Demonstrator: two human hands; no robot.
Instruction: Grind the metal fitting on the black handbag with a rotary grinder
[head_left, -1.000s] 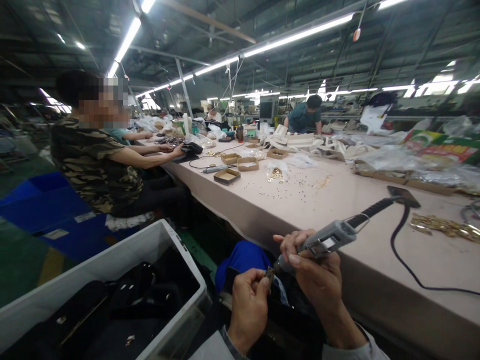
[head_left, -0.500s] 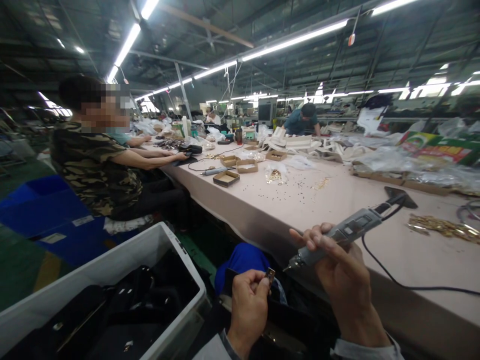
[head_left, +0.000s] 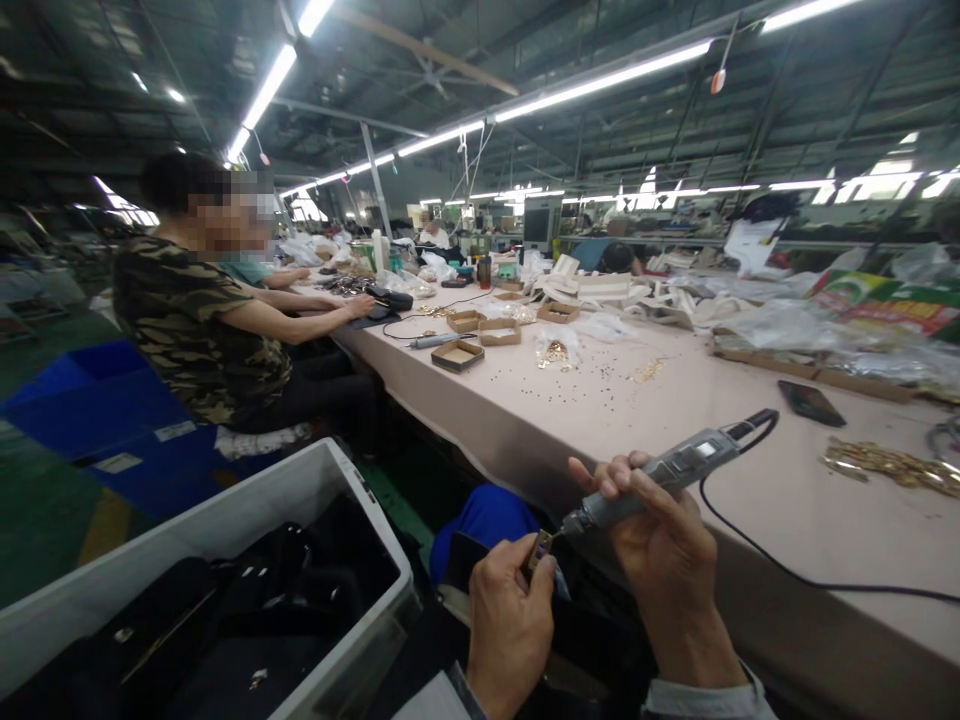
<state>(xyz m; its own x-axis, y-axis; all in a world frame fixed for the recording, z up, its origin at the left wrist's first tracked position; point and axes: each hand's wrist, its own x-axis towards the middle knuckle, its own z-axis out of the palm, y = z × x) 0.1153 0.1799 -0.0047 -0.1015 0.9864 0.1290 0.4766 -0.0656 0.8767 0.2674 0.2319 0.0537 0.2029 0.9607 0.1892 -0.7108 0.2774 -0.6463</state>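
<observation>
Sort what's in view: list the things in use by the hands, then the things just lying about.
In use:
- left hand pinching a small metal fitting
- right hand gripping the grey corded power tool, tip at the fitting

Lying about:
- phone on the table
- gold hardware pile
- cardboard trays
- grey bin of black goods

- Right hand [head_left: 664, 545] has lowered the grey electric screwdriver [head_left: 649, 480] so its tip meets the small metal fitting [head_left: 538, 545] again.
- Left hand [head_left: 510, 620] has shifted slightly right, nearer the tool.
- Across the table, the co-worker in teal [head_left: 611, 257] has bent lower.
</observation>
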